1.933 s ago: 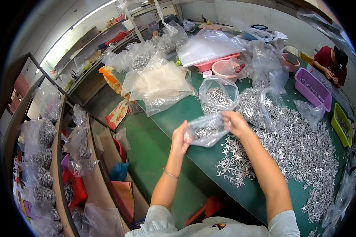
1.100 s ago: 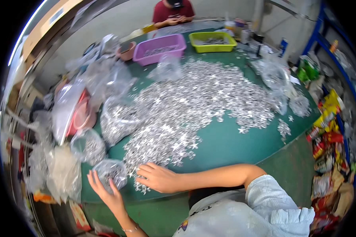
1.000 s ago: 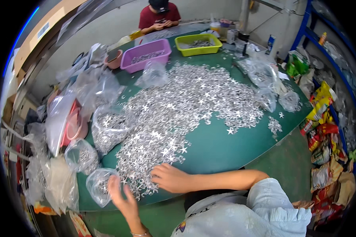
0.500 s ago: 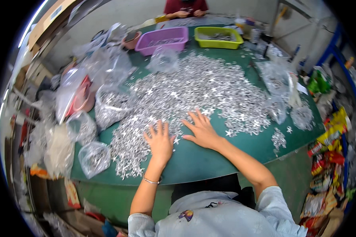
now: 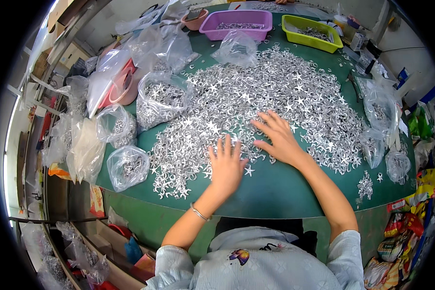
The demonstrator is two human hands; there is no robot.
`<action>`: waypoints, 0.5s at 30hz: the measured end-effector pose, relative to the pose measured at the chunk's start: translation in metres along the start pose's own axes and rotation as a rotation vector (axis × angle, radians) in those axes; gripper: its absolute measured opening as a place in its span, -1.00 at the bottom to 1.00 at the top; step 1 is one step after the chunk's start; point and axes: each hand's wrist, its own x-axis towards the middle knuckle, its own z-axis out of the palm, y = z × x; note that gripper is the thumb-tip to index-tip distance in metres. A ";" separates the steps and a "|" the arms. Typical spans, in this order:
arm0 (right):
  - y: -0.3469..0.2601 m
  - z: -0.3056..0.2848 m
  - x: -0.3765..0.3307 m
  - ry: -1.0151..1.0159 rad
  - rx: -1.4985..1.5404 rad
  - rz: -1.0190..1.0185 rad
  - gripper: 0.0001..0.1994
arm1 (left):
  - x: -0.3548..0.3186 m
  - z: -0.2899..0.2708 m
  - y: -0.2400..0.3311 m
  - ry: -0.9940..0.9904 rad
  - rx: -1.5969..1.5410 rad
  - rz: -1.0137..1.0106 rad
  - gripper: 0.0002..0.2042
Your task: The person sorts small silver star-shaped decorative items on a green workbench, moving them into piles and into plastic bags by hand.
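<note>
A wide heap of small silver star-shaped pieces covers the green table. My left hand lies flat, fingers spread, on the near edge of the heap. My right hand rests palm down beside it, fingers apart, also on the stars. Neither hand holds anything. A clear plastic bag partly filled with stars sits at the table's left edge, apart from my left hand.
More clear bags of stars crowd the left side, and others stand at the right. A purple tray and a lime tray sit at the far edge. Shelves with bags run along the left.
My view swung from the left side to the table's middle. The clear bag left my hands and now sits at the table's left edge. Both hands moved onto the heap and spread flat.
</note>
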 end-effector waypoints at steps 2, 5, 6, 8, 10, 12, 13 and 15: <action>0.000 0.010 0.005 -0.093 -0.057 -0.046 -0.54 | -0.012 -0.001 0.006 -0.044 -0.029 0.021 -0.47; -0.008 -0.007 -0.017 -0.210 -0.091 -0.046 -0.59 | -0.029 -0.017 0.005 -0.130 -0.058 0.069 -0.49; -0.006 -0.016 -0.026 -0.200 -0.109 -0.040 -0.61 | -0.034 -0.023 0.002 -0.150 -0.079 0.080 -0.50; -0.003 -0.031 -0.041 -0.176 -0.146 -0.031 -0.64 | -0.043 -0.032 -0.006 -0.186 -0.118 0.103 -0.51; 0.004 -0.035 -0.048 -0.035 -0.156 0.014 -0.69 | -0.047 -0.033 -0.008 -0.159 -0.228 0.094 -0.52; 0.002 -0.032 -0.052 0.047 -0.113 0.057 -0.73 | -0.043 -0.037 -0.002 -0.103 -0.315 0.071 -0.53; -0.009 -0.027 -0.048 0.062 -0.068 0.073 -0.75 | -0.042 -0.035 0.001 -0.139 -0.257 0.091 -0.53; -0.032 -0.012 -0.037 0.102 -0.054 0.017 -0.78 | -0.037 -0.026 0.008 -0.212 -0.140 0.134 -0.54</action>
